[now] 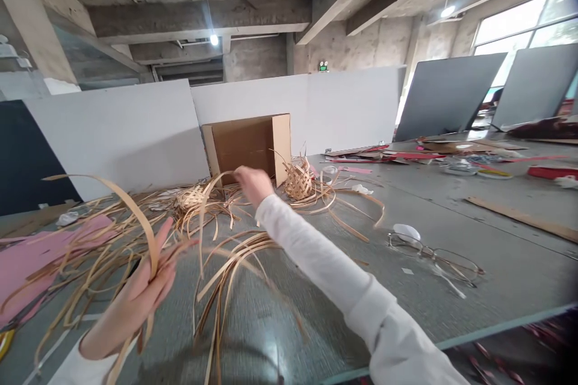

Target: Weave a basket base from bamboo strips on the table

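Note:
My left hand (151,283) is at the lower left, its thumb raised and its fingers closed around a flat tan weaving strip (143,216). The upper part of that strip arcs away to the left. Farther out, my right hand (255,185) stretches over the table, fingers pinched at the top of a thin curved strip (203,207); the fingertips are slightly blurred. Just right of this hand stands a partly woven ball (298,182) with loose ends. Another woven piece (190,197) lies among tangled strips to its left. Between my arms, a bundle of strips (230,264) spreads over the table.
An open cardboard box (282,150) stands behind my right hand against a white partition (347,108). Eyeglasses (433,255) and a white oval object (406,232) lie to the right. Pink sheets (54,252) are at left, and a long brown strip (519,218) lies far right.

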